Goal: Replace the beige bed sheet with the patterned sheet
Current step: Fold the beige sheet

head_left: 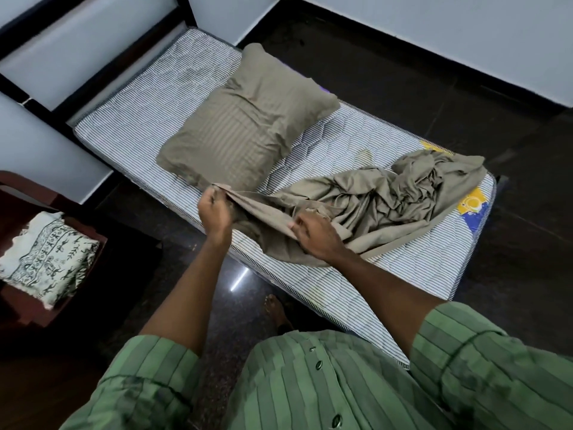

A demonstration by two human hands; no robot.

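Observation:
The beige bed sheet [387,193] lies crumpled in a heap on the right half of the striped mattress [139,119], pulled off it. My left hand [215,212] grips one edge of the sheet near the mattress's front side. My right hand [316,235] pinches the same edge a little further right, and the cloth is stretched between them. The patterned sheet [46,259], white with dark figures, sits folded on a dark wooden chair [18,299] at the left, apart from both hands.
A beige pillow [245,119] rests on the bare mattress behind my hands. The mattress lies on a dark floor [434,72] beside a black-framed window wall. My bare foot [276,308] stands close to the mattress's front edge.

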